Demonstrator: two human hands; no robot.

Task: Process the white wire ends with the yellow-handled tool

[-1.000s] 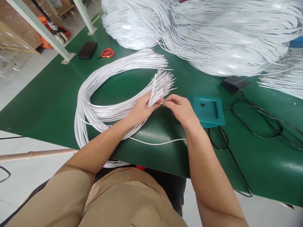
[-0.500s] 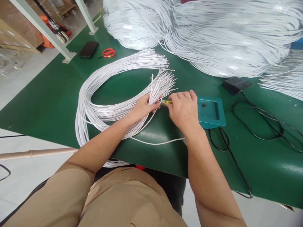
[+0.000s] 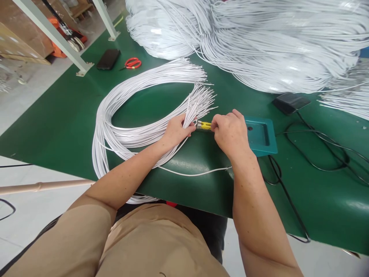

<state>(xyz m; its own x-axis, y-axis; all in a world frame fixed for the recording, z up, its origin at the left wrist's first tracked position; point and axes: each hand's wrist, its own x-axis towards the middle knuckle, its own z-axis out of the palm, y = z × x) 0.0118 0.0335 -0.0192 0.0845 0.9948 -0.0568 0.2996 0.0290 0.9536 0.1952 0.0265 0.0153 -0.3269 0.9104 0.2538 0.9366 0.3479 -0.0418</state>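
Note:
My left hand point(image 3: 178, 130) is closed around several white cables point(image 3: 191, 109), whose ends fan up past the thumb. They belong to a large looped bundle of white cables point(image 3: 103, 111) that lies on the green table. My right hand point(image 3: 230, 132) is closed at the right end of a small yellow tool point(image 3: 205, 125) with a metal tip. That tip meets the cables beside my left fingertips; whether it grips one is too small to tell. A single white cable point(image 3: 190, 175) runs loose across the table below, its end near my right forearm.
Big heaps of white cable point(image 3: 276, 50) fill the back of the green table point(image 3: 57, 115). Right of my right hand are a teal tray-like device point(image 3: 271, 136), a black pedal-like box point(image 3: 291, 103) and black cords point(image 3: 325, 148). Red-handled scissors point(image 3: 133, 63) and a black phone-like object point(image 3: 108, 59) lie back left.
My right hand has shifted slightly right, and more of the yellow tool shows between my hands. My left hand keeps its hold on the cables.

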